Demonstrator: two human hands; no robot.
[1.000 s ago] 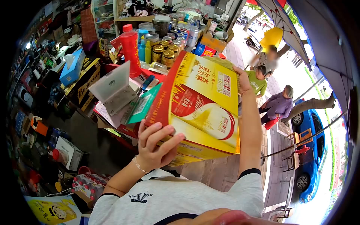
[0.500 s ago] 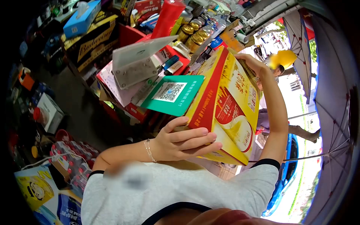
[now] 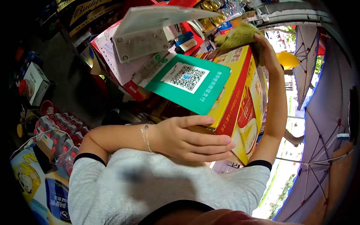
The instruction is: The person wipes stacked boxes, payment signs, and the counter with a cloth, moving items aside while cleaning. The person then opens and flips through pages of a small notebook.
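Observation:
A yellow and red cardboard carton [image 3: 240,108] stands tilted before my chest, its printed sides facing up and right. My left hand [image 3: 195,138], with a chain bracelet at the wrist, lies with fingers stretched flat over the carton's near corner. At the far end, my right hand [image 3: 265,52] presses a bunched olive-green cloth [image 3: 240,37] against the carton's upper edge; its fingertips are partly hidden. A green QR-code card [image 3: 208,88] overlaps the carton's left side. Left of it, a white plastic case [image 3: 140,43] has its lid raised.
A black Budweiser box [image 3: 88,15] and gold cans [image 3: 208,5] are at the back. Shrink-wrapped red-capped bottles [image 3: 62,135] and a white box [image 3: 37,84] lie at left. A grey canopy [image 3: 322,112] hangs at right, beside the bright street.
My right hand has brought the cloth from the carton's far side onto its upper edge. The view has shifted, and the left hand stays at the near corner.

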